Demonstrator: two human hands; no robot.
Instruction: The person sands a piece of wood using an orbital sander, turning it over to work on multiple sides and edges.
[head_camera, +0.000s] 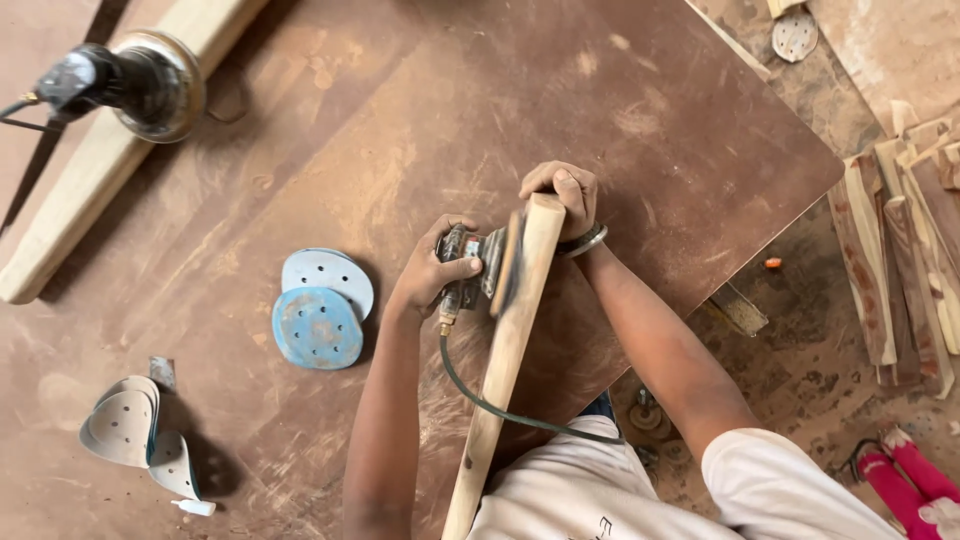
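- long wooden piece (505, 370): pale, rounded length running from the person's lap up to the board, tilted slightly right at the top; the near end is lost at the frame's bottom edge by the white shirt, which likely steadies it against the body
- power cord (480, 400): dark, loops from the tool's base under the wooden piece toward the torso, lying slack
- left hand (425, 278): fingers and thumb wrapped closed around the handheld sander (478, 270), whose disc face sits against the left side of the wooden piece near its top
- right hand (565, 195): curled shut over the top end of the wooden piece, apparently bracing it against the sander's push; a bracelet at the wrist
- brown board (650, 130): dusty work surface under both hands
- 2 blue sanding discs (322, 310): overlapping, flat, just left of the left hand, within reach
- curled grey discs (135, 430): farther left, looking worn
- second power tool (120, 85): resting on a pale plank (110, 150), far left
- wood offcuts (900, 250): stacked at right, off the board
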